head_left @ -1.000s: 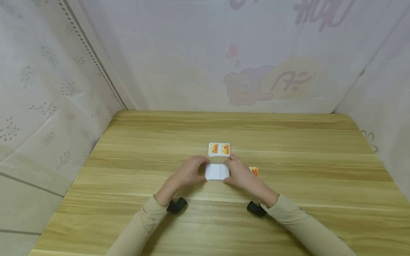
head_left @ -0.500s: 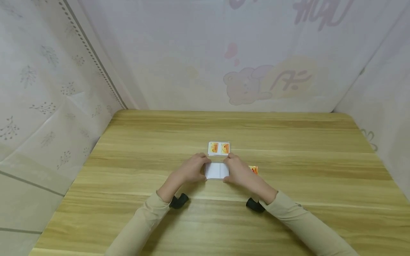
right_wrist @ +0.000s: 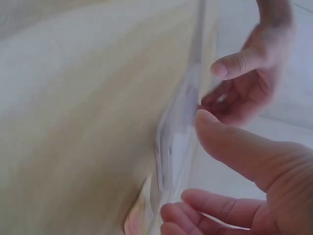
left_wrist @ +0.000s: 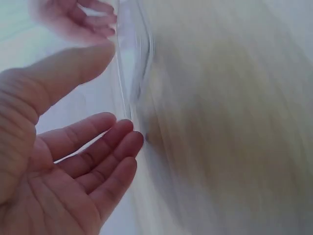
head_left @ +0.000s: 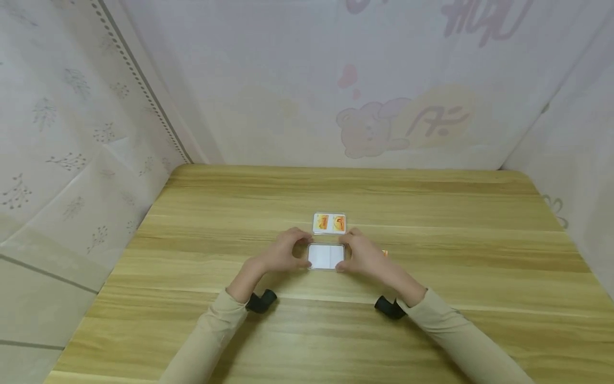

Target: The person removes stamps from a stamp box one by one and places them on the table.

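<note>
Clear-edged white case [head_left: 326,257] laid flat on wood-grain table [head_left: 316,341], lower centre of head frame; flanked by left hand [head_left: 282,253] and right hand [head_left: 365,258], thumbs and fingers parted. Orange-printed clear case [head_left: 329,223] seen just above; orange scrap [head_left: 385,253] mostly hidden by right hand.
</note>
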A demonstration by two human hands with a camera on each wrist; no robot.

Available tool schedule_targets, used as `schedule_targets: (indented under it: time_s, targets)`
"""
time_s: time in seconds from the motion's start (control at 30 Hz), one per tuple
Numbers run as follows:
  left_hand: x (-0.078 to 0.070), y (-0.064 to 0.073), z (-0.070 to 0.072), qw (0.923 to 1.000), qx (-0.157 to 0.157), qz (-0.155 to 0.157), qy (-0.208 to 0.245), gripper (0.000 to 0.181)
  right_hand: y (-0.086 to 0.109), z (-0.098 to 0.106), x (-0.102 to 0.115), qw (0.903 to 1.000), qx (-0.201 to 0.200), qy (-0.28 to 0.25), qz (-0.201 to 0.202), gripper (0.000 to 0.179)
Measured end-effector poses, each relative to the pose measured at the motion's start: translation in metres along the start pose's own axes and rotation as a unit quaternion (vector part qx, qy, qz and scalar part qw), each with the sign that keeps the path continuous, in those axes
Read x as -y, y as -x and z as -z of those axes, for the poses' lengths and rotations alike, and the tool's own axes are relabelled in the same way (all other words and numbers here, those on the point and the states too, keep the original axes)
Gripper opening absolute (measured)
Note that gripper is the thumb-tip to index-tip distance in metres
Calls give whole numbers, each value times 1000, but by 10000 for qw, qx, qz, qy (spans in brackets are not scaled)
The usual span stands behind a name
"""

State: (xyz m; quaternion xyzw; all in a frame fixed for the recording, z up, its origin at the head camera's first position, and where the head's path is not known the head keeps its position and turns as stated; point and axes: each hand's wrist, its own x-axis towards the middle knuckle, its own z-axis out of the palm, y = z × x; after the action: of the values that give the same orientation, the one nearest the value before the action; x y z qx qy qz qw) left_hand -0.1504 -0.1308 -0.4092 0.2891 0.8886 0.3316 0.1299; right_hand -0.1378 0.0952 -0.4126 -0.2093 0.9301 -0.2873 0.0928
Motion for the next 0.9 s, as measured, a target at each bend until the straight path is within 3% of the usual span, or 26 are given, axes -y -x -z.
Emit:
schedule_targets:
  time_s: [0.2,0.43,0.73,0.9]
  targets:
    - [12,2,5,9980,-533,39,330,40,-1,8,-6,9998,-103,-150,119,53]
    - [17,-4,4,9931,-1038,-328,433,34,-6,10,-11,9973,-570,-235,409,46]
    - [16,-12,4,9887,-1404,-392,349,34,-13,11,-19,9918,-989,-419,686,41]
    - [14,-20,5,9875,-1503,-338,327,37,-17,12,-22,9915,-1041,-475,625,43]
